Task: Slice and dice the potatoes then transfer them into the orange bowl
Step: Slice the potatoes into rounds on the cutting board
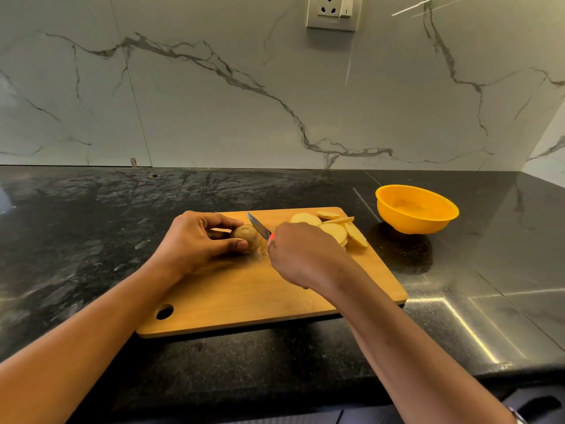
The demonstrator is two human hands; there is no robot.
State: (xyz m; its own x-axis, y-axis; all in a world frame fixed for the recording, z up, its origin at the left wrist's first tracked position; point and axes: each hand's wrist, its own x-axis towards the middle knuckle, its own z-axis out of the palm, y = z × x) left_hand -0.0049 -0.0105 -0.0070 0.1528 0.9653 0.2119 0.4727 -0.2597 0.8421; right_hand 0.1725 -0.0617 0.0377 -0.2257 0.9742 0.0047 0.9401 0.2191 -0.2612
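A brown unpeeled potato piece [246,237] lies on the wooden cutting board [244,295]. My left hand [195,240] pinches it between thumb and fingers. My right hand [301,255] grips a knife [259,226] by its orange handle, and the blade sits against the right side of the potato, pointing away from me. Several pale potato slices [331,229] lie in a loose pile at the board's far right corner. The orange bowl [416,209] stands on the counter to the right of the board, and nothing shows inside it.
The board lies on a black stone counter [91,240] with its front edge near me. A marble-patterned wall [214,102] rises behind, with a power socket [333,10] high up. A side wall closes the far right corner.
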